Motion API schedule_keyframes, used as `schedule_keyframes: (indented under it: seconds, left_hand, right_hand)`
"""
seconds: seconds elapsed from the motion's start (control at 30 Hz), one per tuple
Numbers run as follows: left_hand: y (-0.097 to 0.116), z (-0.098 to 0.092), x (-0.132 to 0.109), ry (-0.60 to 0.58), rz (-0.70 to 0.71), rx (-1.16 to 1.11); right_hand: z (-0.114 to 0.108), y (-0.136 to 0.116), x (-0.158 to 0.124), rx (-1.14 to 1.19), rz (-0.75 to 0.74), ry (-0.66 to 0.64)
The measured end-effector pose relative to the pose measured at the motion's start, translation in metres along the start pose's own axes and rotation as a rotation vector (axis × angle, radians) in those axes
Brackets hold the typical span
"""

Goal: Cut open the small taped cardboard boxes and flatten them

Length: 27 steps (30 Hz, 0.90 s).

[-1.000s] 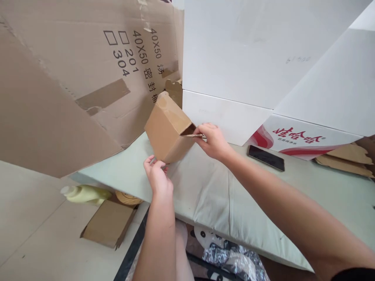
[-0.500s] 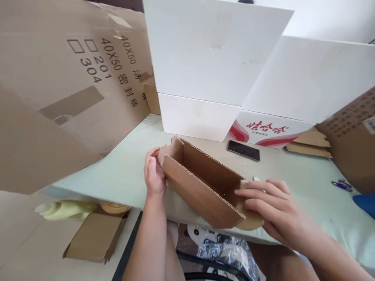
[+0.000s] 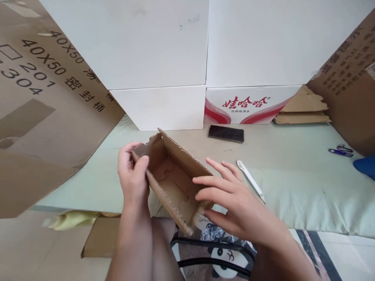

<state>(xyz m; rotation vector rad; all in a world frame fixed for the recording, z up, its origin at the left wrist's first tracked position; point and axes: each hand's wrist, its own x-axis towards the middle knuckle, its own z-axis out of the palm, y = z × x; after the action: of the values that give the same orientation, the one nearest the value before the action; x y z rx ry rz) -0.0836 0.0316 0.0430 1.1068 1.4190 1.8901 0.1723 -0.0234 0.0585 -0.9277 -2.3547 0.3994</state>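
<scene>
A small open cardboard box (image 3: 171, 177) lies over the near edge of a pale green mat (image 3: 293, 171), its opening facing up toward me. My left hand (image 3: 133, 177) grips the box's left end, with thumb and fingers folded over the end flap. My right hand (image 3: 231, 199) rests at the box's right end with fingers stretched out, the thumb tucked under the end flap. A thin white tool (image 3: 251, 180) lies on the mat just right of my right hand.
A black phone (image 3: 226, 133) lies on the mat before stacked white boxes (image 3: 164, 58). A large brown carton (image 3: 43, 105) leans at left, another carton (image 3: 348, 78) stands at right. Blue scissors (image 3: 340, 151) lie far right. A flat cardboard piece (image 3: 99, 242) and a yellow bottle (image 3: 73, 219) lie on the floor.
The box came down from upright against the white boxes to the mat's near edge, opening up. My right hand moved from its top flap to its right end. My view panned right.
</scene>
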Motion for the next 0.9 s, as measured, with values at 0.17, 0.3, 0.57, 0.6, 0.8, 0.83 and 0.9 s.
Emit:
schedule_keyframes:
  seconds: [0.17, 0.3, 0.57, 0.6, 0.8, 0.83, 0.9]
  left_hand:
    - [0.000, 0.009, -0.005, -0.070, 0.019, -0.139]
    - [-0.011, 0.013, -0.009, -0.033, 0.083, -0.083]
    - [-0.043, -0.005, -0.014, -0.005, 0.142, 0.108]
    - [-0.046, -0.007, -0.014, -0.018, 0.125, 0.131]
    - [-0.059, -0.018, -0.012, -0.114, 0.247, 0.260]
    - [-0.061, -0.020, -0.012, -0.131, 0.290, 0.284]
    - [-0.062, -0.022, -0.010, -0.189, 0.381, 0.332]
  right_hand:
    - [0.007, 0.020, -0.011, 0.086, 0.054, 0.118]
    - [0.025, 0.031, -0.016, 0.147, 0.038, 0.261]
    - [0.059, 0.013, -0.011, 0.273, -0.095, 0.571]
    - [0.062, 0.012, -0.012, 0.298, -0.087, 0.637]
    - [0.069, 0.022, -0.017, 0.483, 0.002, 0.451]
    - [0.069, 0.024, -0.017, 0.487, -0.006, 0.408]
    - [0.069, 0.026, -0.017, 0.493, -0.029, 0.392]
